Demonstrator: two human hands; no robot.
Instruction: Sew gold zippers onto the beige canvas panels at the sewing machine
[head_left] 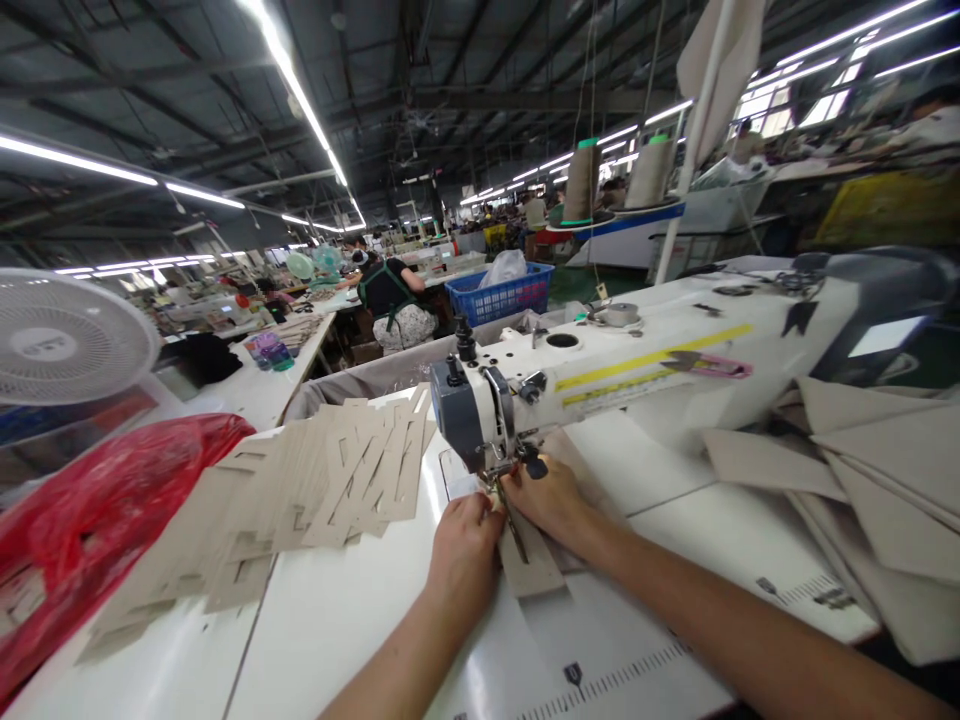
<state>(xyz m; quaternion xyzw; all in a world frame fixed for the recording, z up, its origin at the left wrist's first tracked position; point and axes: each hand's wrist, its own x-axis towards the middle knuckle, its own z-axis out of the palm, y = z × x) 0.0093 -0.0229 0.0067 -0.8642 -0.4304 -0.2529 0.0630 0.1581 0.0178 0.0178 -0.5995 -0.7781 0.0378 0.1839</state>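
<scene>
A white sewing machine (645, 350) stands on the table, its needle area just above both hands. Under the presser foot lies a beige panel (534, 578) with a long narrow slot, its near end sticking out toward me. My left hand (466, 540) is closed at the panel's left edge, thumb and fingers drawn together beside the needle. On the other side, my right hand (551, 497) has its fingers curled against the panel close to the foot. The machine head and my fingers hide the far part of the panel.
Slotted beige panels (352, 470) lie spread at left, beside a red plastic bag (150, 490) and a white fan (67, 340). Larger beige pieces (885, 480) are heaped at right. Pink-handled thread snips (709, 365) rest on the machine. A person (394, 295) sits beyond, near a blue basket (499, 290).
</scene>
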